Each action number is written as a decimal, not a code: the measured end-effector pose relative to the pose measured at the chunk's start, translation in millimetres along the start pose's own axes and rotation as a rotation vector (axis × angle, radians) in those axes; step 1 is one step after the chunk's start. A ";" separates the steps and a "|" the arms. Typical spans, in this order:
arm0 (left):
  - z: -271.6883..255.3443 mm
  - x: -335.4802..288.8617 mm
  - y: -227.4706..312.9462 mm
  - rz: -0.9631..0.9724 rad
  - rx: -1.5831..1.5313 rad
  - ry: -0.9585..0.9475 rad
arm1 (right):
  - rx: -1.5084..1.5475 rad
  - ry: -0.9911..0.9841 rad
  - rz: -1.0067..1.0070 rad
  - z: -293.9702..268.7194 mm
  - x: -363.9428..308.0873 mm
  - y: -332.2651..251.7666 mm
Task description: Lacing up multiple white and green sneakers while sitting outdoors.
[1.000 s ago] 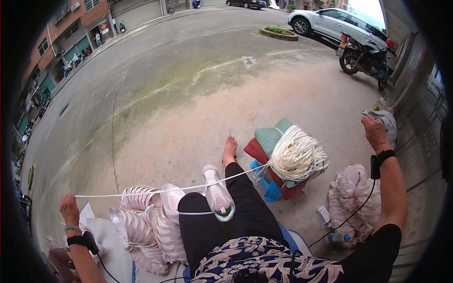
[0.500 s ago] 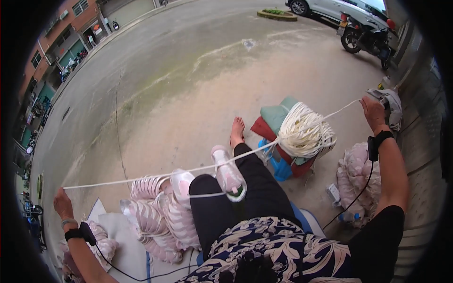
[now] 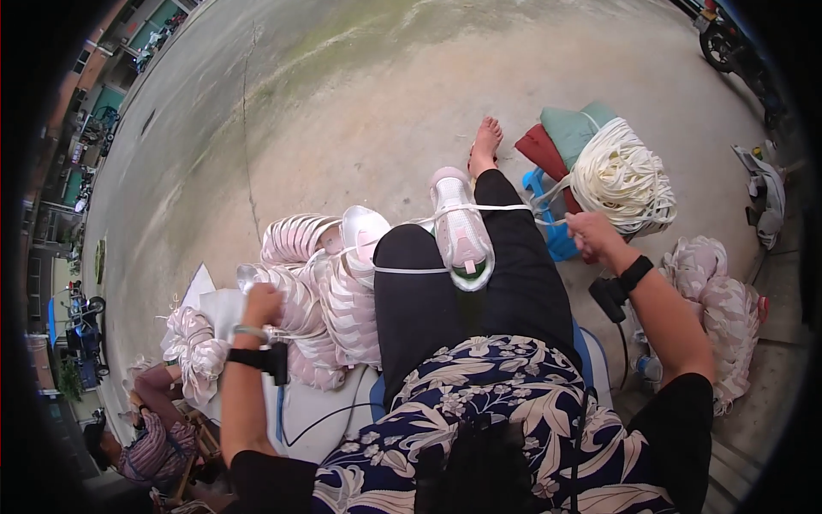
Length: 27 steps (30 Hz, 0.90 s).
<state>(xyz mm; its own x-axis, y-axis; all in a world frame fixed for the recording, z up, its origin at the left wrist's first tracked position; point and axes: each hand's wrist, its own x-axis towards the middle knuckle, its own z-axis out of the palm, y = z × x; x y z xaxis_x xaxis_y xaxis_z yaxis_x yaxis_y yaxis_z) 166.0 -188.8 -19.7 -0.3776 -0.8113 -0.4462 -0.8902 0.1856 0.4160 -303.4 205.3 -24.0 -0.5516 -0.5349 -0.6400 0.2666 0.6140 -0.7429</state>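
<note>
A white and pink sneaker (image 3: 462,231) lies between my thighs, its toe pointing away from me. White cord (image 3: 497,207) crosses over the shoe and runs right toward a big loose hank of white cord (image 3: 623,176). My right hand (image 3: 597,238) is closed on the cord beside the right knee, below the hank. My left hand (image 3: 263,306) is a fist over the bundled pink and white shoes (image 3: 338,295) on my left; cord trails toward it, though its end in the fingers is hidden. Another strand passes over my left thigh to the shoe.
The hank rests on green and red cloth over a blue stool (image 3: 561,240). Wrapped bundles (image 3: 706,300) lie at the right, another bundle (image 3: 195,347) at the left. A seated person (image 3: 158,437) is at lower left. A motorcycle (image 3: 728,43) stands far right.
Both hands have come inward from wide apart, left moving right and up, right moving left and down. The cord, stretched taut between them before, now crosses the shoe. The view has tilted downward.
</note>
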 end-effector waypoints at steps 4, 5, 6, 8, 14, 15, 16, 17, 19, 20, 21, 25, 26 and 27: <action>101.3 -41.8 131.1 0.179 -0.529 -0.349 | 0.284 -0.242 0.125 51.8 29.1 12.8; 115.6 -46.9 157.8 0.264 -0.544 -0.357 | 0.312 -0.283 0.141 62.0 32.9 8.5; 129.6 -46.2 175.2 0.524 -0.436 -0.231 | 0.324 -0.311 0.133 69.8 39.3 7.0; 150.5 -42.0 206.6 0.841 -0.276 -0.088 | 0.343 -0.338 0.135 82.3 50.9 4.5; 178.1 -18.3 260.2 1.116 -0.032 0.039 | 0.626 -0.456 0.128 101.6 69.3 -8.4; 180.0 -15.2 265.7 1.184 0.008 0.076 | 0.638 -0.459 0.134 102.1 72.5 -7.8; 182.9 -11.5 267.1 1.229 0.094 0.091 | 0.639 -0.434 0.100 102.8 72.7 -10.6; 185.2 -8.3 267.6 1.225 0.103 0.082 | 0.640 -0.409 0.066 103.5 74.4 -11.4; 187.9 -3.5 269.4 1.296 0.246 0.135 | 0.680 -0.401 0.042 104.3 82.0 -10.0; 187.9 -1.4 270.7 1.295 0.253 0.125 | 0.704 -0.389 0.030 103.6 84.8 -11.1; 187.4 0.8 271.5 1.279 0.324 0.149 | 0.728 -0.377 0.018 102.9 86.1 -11.7; 188.1 11.0 270.7 1.252 0.394 0.191 | 0.636 -0.245 -0.083 111.2 94.2 -12.5; 189.0 12.2 270.4 1.252 0.398 0.185 | 0.642 -0.246 -0.079 113.1 95.0 -11.6; 189.7 13.1 270.0 1.250 0.354 0.191 | 0.648 -0.215 -0.081 116.6 95.6 -11.1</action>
<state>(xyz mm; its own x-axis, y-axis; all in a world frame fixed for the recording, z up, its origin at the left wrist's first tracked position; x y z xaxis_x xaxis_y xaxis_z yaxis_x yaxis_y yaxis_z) -127.6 -44.2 -63.6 -0.9751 -0.0466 0.2169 0.0028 0.9750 0.2222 -267.0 79.6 -99.8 -0.4386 -0.7087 -0.5526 0.6868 0.1322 -0.7147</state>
